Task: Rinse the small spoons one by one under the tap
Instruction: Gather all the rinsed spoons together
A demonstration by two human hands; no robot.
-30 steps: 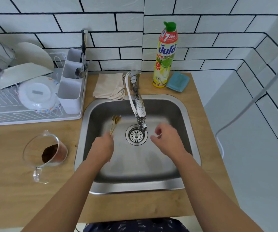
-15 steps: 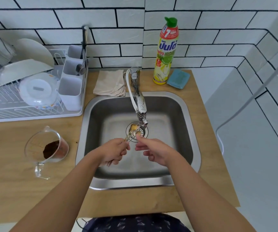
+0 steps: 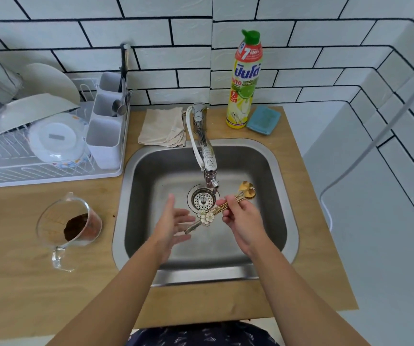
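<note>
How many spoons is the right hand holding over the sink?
2 at least: two gold bowls overlap past the right hand, and two flower handle ends point toward the open left hand. The bundle may hide more.

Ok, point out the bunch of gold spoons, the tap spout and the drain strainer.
gold spoons [image 3: 247, 189], head view, on the bowls.
tap spout [image 3: 209, 162], head view, on the chrome neck.
drain strainer [image 3: 203, 199], head view, on the perforated centre.
</note>
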